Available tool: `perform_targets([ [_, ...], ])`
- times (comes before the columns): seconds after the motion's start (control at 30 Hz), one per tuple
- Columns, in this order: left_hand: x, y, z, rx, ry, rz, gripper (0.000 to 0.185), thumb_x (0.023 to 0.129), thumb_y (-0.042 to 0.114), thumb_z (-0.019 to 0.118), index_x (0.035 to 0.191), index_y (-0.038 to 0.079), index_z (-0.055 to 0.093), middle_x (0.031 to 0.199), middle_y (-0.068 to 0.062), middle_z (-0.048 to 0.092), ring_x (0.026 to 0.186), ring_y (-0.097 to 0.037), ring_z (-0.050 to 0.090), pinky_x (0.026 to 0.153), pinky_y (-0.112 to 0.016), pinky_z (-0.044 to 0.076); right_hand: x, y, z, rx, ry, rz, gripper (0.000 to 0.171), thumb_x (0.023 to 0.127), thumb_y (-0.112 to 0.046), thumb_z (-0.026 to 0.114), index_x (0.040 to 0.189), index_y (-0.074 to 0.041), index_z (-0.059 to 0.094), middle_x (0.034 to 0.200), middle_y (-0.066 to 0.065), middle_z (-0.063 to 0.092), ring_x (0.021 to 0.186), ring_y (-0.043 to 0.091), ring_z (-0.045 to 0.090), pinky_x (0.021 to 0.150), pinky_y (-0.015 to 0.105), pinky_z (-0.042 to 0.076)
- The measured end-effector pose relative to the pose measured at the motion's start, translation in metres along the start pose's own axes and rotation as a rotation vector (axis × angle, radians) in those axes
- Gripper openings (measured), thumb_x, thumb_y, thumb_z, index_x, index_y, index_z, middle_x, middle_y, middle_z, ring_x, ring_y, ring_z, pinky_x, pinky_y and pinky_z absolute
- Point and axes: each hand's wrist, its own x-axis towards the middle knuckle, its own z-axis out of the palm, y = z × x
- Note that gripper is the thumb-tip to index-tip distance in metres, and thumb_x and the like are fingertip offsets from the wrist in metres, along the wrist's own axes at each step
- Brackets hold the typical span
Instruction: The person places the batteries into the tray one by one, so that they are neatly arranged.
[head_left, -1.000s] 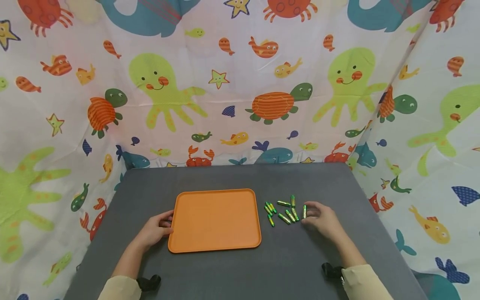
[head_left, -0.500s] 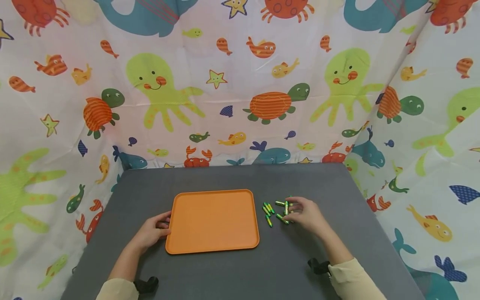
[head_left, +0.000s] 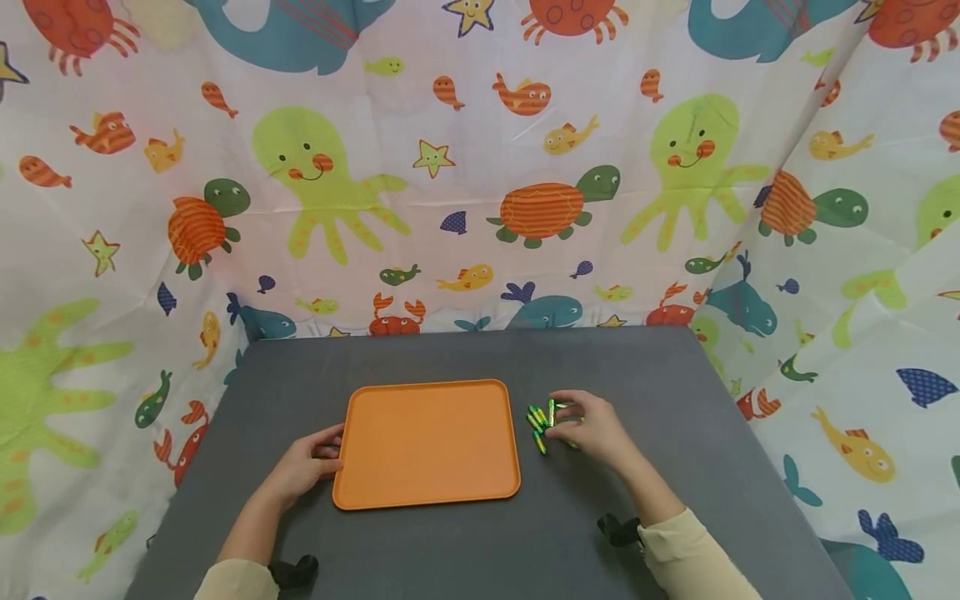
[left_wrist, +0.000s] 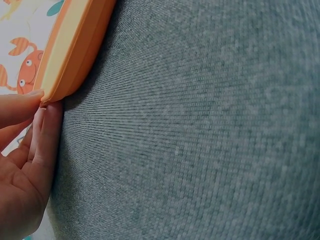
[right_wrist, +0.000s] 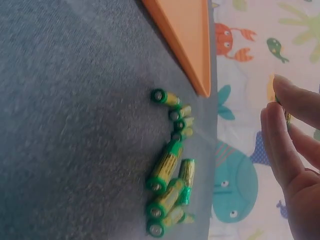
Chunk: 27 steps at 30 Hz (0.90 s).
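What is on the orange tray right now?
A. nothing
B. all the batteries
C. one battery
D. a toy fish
A: the orange tray is bare on top; the batteries lie on the grey table beside it, by the right hand.

The tray (head_left: 427, 443) on the near middle of the table is plain orange, without any pattern. Just to its right, the batteries (head_left: 542, 419) are green with yellow bands and green ends. The tabletop (head_left: 465, 354) is dark grey with a fine woven look. The curtain (head_left: 480, 167) on the far side and both flanks is white, printed with lime-green octopuses, orange-striped turtles with green heads, red crabs, teal whales, yellow stars and small orange, yellow and navy fish. Both sleeves (head_left: 678, 540) are pale cream.
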Motion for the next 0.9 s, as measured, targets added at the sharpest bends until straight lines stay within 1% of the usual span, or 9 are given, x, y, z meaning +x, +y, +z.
perform_targets([
  [0.13,0.002,-0.002,-0.001,-0.003,-0.001,-0.001,0.069,0.092,-0.001,0.067,0.155,0.010,0.041,0.132,-0.017,0.051,0.105,-0.028,0.055,0.080,-0.034,0.057,0.005,-0.006,0.006,0.015,-0.016,-0.011,0.056,0.079,-0.013,0.087,0.131,-0.010,0.065,0.114,0.011,0.072,0.103,0.029,0.071,0.074,0.034,0.057],
  [0.3,0.005,-0.003,-0.001,-0.031,0.001,-0.020,0.069,0.092,-0.001,0.068,0.155,0.013,0.042,0.131,-0.015,0.052,0.105,-0.027,0.055,0.080,-0.033,0.058,0.013,-0.017,0.017,0.041,-0.040,-0.023,0.057,0.079,-0.013,0.086,0.132,-0.011,0.064,0.113,0.010,0.071,0.102,0.029,0.071,0.070,0.033,0.056],
  [0.37,0.004,-0.003,-0.002,-0.040,-0.005,-0.020,0.069,0.092,0.000,0.068,0.155,0.012,0.041,0.131,-0.016,0.052,0.105,-0.027,0.055,0.081,-0.033,0.058,0.016,-0.021,0.022,0.046,-0.050,-0.034,0.057,0.079,-0.014,0.087,0.132,-0.011,0.065,0.113,0.010,0.071,0.101,0.030,0.071,0.071,0.033,0.057],
  [0.53,0.003,-0.004,-0.002,-0.055,-0.025,-0.009,0.070,0.092,0.000,0.069,0.156,0.009,0.039,0.133,-0.019,0.050,0.105,-0.027,0.055,0.081,-0.034,0.058,0.024,-0.030,0.030,0.014,-0.054,-0.054,0.057,0.077,-0.015,0.088,0.130,-0.013,0.067,0.111,0.006,0.070,0.102,0.031,0.070,0.075,0.036,0.059],
  [0.67,0.003,-0.005,-0.003,-0.061,-0.016,-0.021,0.070,0.093,0.001,0.069,0.155,0.011,0.040,0.133,-0.017,0.050,0.105,-0.027,0.055,0.081,-0.033,0.058,0.028,-0.037,0.036,0.020,-0.076,-0.065,0.057,0.078,-0.015,0.088,0.130,-0.010,0.066,0.110,0.006,0.071,0.100,0.029,0.070,0.074,0.035,0.059],
  [0.8,0.004,-0.005,-0.003,-0.070,-0.010,-0.030,0.070,0.092,0.001,0.069,0.155,0.013,0.040,0.132,-0.016,0.050,0.106,-0.027,0.054,0.081,-0.033,0.058,0.030,-0.043,0.043,0.036,-0.108,-0.076,0.059,0.079,-0.015,0.087,0.132,-0.006,0.064,0.114,0.009,0.070,0.102,0.029,0.070,0.074,0.033,0.059],
  [0.9,0.005,-0.005,-0.003,-0.069,-0.018,-0.022,0.070,0.093,0.001,0.069,0.156,0.012,0.040,0.132,-0.016,0.050,0.106,-0.027,0.054,0.081,-0.033,0.058,0.032,-0.046,0.048,0.046,-0.126,-0.095,0.061,0.079,-0.014,0.087,0.133,-0.004,0.062,0.121,0.011,0.067,0.105,0.032,0.069,0.076,0.033,0.059],
])
